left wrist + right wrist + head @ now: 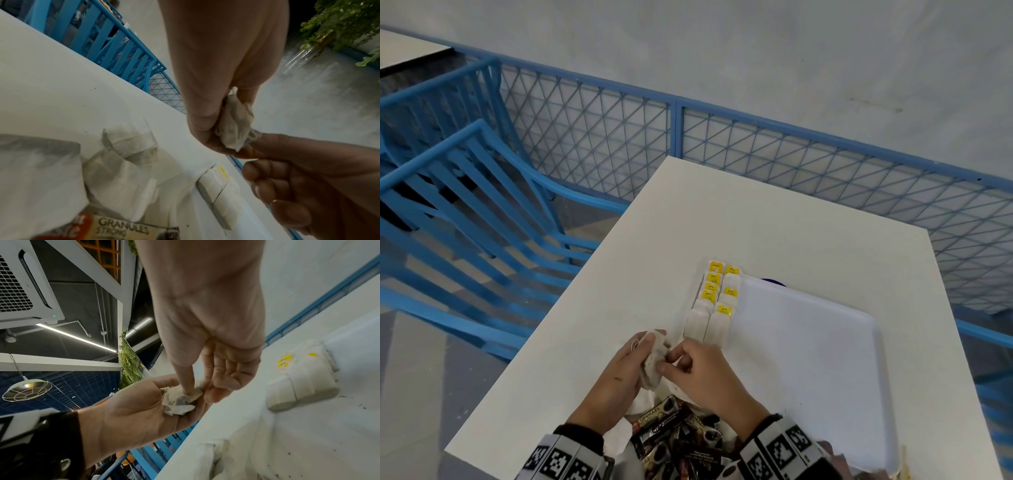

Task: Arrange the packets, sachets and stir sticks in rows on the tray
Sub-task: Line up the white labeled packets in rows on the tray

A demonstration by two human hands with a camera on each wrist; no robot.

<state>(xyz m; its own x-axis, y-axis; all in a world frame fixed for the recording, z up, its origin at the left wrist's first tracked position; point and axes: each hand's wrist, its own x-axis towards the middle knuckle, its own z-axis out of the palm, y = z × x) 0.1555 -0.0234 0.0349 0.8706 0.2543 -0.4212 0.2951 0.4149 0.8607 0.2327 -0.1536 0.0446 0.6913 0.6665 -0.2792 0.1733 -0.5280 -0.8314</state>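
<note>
Above the table's near left, my left hand (650, 346) holds a crumpled white tea bag (654, 358) in its curled fingers. My right hand (671, 361) pinches the same tea bag (180, 400) between thumb and forefinger. The white tray (825, 342) lies to the right. Two rows of tea bags with yellow tags (717, 298) fill its left end. A pile of dark coffee sachets (678, 438) lies under my wrists at the near edge. Loose tea bags (127, 142) rest on the table beside a sachet marked GRANULES STRONG (121, 229).
The white table (774, 222) has its left edge close to my left hand. Blue chairs (482, 212) stand to the left and a blue mesh railing (722, 144) runs behind. A dark purple object (774, 281) peeks out behind the tray.
</note>
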